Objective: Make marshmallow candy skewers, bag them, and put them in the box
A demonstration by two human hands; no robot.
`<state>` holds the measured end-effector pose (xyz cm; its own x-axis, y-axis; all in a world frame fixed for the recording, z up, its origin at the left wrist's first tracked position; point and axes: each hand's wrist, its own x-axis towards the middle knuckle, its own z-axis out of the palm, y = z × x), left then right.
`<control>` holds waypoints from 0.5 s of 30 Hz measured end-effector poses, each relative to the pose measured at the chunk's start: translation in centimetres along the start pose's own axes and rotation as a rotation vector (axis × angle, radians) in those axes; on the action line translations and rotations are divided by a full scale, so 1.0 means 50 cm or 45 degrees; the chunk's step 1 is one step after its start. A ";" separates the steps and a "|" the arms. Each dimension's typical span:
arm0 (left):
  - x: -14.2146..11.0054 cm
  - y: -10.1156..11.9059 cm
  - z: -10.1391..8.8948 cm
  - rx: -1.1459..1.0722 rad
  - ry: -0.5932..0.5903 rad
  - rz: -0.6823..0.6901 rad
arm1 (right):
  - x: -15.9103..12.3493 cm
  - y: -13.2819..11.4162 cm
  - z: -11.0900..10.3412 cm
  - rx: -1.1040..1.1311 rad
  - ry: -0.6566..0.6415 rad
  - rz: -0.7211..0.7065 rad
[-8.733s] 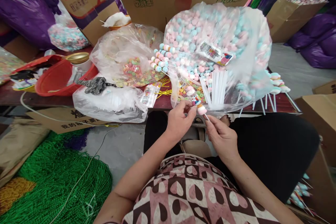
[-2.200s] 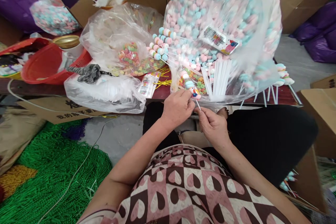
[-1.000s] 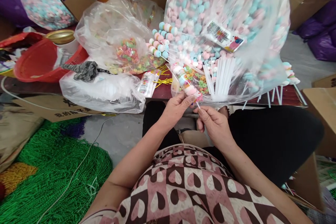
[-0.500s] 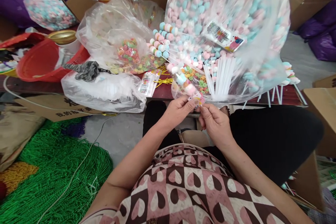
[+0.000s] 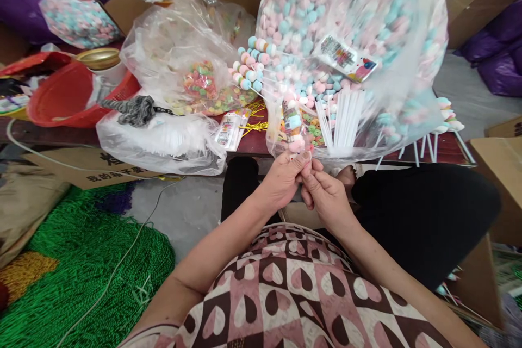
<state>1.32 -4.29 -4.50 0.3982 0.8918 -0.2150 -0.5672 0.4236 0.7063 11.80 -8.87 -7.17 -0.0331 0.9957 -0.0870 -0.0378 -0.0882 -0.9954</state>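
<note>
My left hand and my right hand are pinched together just under a marshmallow skewer wrapped in a clear sleeve. The skewer stands nearly upright above my fingers, with pink, blue and white pieces stacked on it. Both hands grip its lower end, and the stick itself is hidden between the fingers. Right behind it lies a big clear bag of pink and blue marshmallows, with white sticks and coloured ring candies at its mouth.
A bag of coloured ring candies, a white-filled clear bag, finished skewers, a red basket and gold twist ties crowd the dark table. Cardboard boxes stand behind. Green cord lies on the floor at left.
The wrapped skewer has swung from leaning left to nearly upright. My right hand has moved up against my left, so both now pinch the skewer's base.
</note>
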 end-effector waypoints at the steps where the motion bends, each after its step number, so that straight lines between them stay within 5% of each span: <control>1: -0.002 -0.003 -0.003 0.010 -0.018 -0.031 | -0.001 0.002 0.003 0.014 -0.001 0.007; 6: 0.000 -0.015 -0.021 0.022 -0.034 -0.107 | -0.001 0.001 0.003 -0.005 -0.041 0.048; 11: 0.001 -0.001 -0.034 -0.016 0.025 -0.016 | 0.022 -0.020 -0.056 -0.192 -0.307 0.146; 15: -0.011 0.008 -0.032 0.017 -0.136 -0.068 | 0.039 -0.046 -0.103 -0.033 0.008 0.091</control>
<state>-0.28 -4.36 -5.18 0.5023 0.8457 -0.1799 -0.5339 0.4670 0.7049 16.95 -6.56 -5.25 -0.0284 0.9870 -0.1585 -0.0098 -0.1588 -0.9873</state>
